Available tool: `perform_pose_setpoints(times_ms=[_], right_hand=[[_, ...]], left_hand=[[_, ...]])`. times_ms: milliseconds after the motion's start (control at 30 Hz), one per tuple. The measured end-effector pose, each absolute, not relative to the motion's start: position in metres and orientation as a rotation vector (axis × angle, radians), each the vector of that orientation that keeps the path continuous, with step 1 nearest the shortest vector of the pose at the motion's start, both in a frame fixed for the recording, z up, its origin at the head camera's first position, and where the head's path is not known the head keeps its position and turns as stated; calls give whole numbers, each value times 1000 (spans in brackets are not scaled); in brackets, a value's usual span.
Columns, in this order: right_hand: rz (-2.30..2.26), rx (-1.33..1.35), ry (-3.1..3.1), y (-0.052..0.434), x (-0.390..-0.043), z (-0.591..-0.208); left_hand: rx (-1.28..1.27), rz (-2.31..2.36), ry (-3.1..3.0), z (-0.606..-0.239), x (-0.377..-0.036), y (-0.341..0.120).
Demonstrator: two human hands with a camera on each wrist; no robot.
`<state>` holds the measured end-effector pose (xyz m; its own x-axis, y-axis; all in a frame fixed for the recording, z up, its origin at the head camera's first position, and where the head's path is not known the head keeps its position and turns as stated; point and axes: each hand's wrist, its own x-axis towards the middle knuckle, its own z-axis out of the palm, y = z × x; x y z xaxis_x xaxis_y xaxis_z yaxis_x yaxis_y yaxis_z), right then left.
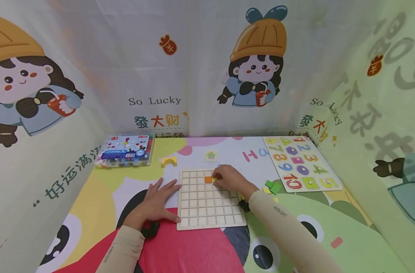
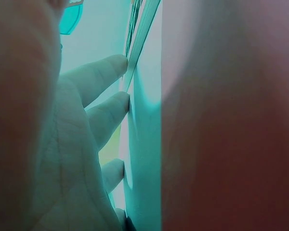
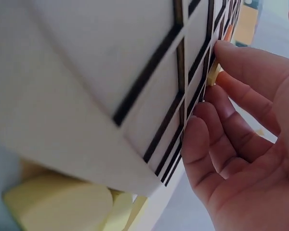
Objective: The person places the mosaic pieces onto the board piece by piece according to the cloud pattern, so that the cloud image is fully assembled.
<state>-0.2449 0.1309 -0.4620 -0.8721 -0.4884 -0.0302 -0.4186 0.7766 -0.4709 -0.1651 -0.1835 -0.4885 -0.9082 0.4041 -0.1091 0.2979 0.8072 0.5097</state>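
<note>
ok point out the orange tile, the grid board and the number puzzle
orange tile (image 1: 208, 179), head view, its top face
grid board (image 1: 207, 212), head view, bare cells near its middle
number puzzle (image 1: 331, 172), head view, its right rim

I read this as a child's play corner in a home. Cartoon-printed cloth walls (image 1: 200, 76) enclose three sides of a table with a bright cartoon mat (image 1: 200, 250). On it I see a wooden grid board (image 1: 209, 204), a number puzzle (image 1: 301, 163) and a box of coloured pegs (image 1: 125, 151).
</note>
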Motion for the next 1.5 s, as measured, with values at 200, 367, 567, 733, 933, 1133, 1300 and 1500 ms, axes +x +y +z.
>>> perform_pose_setpoints(times_ms=[200,367,567,733,933,1133,1300,1500], right_hand=[[-740,-701,2806,137,-243,-460],[-812,-633,2796,147,-241,-453],[-884,-579,2822,173,-232,-441],[-841,-613,2873,205,-219,-439],[-746,-649,2884,242,-206,-439],[-654,-596,2866,274,-197,-441],[-595,-542,2859,291,-193,-443],[-551,-524,2857,298,-192,-447]], left_hand=[[550,748,2782,-489,-164,-184],[532,722,2788,-490,-164,-185],[531,713,2787,-491,-166,-185],[534,707,2786,-490,-167,-185],[529,720,2779,-488,-166,-186],[536,729,2777,-490,-166,-186],[539,722,2783,-491,-166,-187],[542,717,2786,-491,-167,-187]])
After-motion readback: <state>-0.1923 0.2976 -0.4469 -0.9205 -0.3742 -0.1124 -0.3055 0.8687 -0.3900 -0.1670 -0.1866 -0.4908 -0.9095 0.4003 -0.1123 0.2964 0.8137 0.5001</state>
